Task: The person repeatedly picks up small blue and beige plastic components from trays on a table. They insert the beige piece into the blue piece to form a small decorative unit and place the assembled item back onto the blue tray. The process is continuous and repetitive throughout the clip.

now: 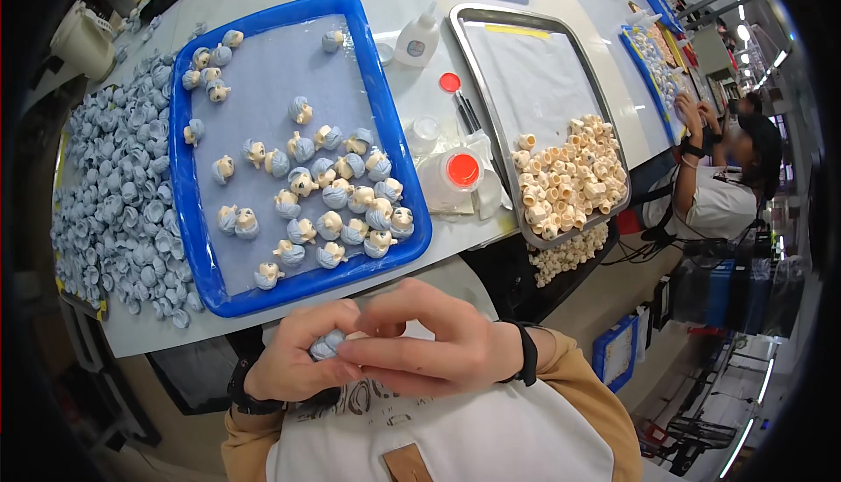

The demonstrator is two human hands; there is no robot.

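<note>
In front of my chest, both hands meet around a small doll head piece with grey-blue moulded hair [327, 344]. My left hand [296, 352] is closed around its hair side. The fingers of my right hand [434, 337] pinch at its other side and cover most of it, so its face side is hidden. Just beyond my hands lies a blue tray [424, 219] lined with a pale sheet. Several doll heads [302, 182] with cream faces and grey-blue hair lie loose on it, mostly in its nearer half.
Loose grey-blue hair shells [123, 193] are heaped left of the blue tray. On the right, a metal tray [604, 96] holds hollow cream pieces [569, 175]. Between the trays stand a red-topped jar [462, 169] and a white squeeze bottle [417, 39]. A co-worker [718, 184] sits at far right.
</note>
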